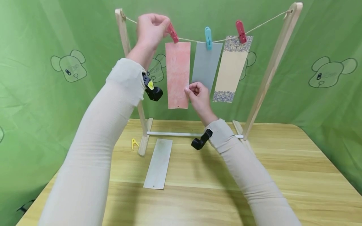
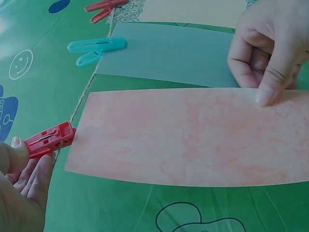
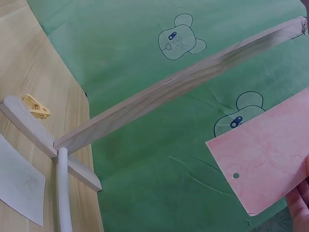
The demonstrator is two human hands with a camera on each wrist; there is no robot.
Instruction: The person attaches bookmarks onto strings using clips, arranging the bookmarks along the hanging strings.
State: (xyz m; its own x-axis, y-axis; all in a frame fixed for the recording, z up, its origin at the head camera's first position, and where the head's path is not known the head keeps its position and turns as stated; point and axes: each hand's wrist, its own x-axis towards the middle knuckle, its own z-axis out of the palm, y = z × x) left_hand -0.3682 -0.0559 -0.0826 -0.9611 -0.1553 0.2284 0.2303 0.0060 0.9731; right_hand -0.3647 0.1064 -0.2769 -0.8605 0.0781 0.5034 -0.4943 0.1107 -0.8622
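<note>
My left hand [image 1: 151, 29] pinches the handles of a red clothespin [image 2: 50, 139] at the left part of the string. The clothespin's tip meets the top edge of a pink paper strip [image 1: 178, 73]. My right hand [image 1: 200, 96] pinches the strip's right edge between thumb and fingers, near its lower half. In the right wrist view the strip's small punched hole [image 3: 235, 176] shows at its bottom end. Beside it hang a grey-blue strip [image 1: 207, 64] under a blue clothespin [image 1: 208, 37] and a cream patterned strip [image 1: 233, 67] under another red clothespin [image 1: 241, 31].
A wooden frame with a left post [image 3: 183, 79], a right post [image 1: 272, 69] and a white crossbar [image 1: 175, 134] carries the string [image 1: 266, 23]. A pale strip [image 1: 158, 164] and a yellow clothespin [image 1: 134, 143] lie on the wooden table [image 1: 198, 201]. Green cloth hangs behind.
</note>
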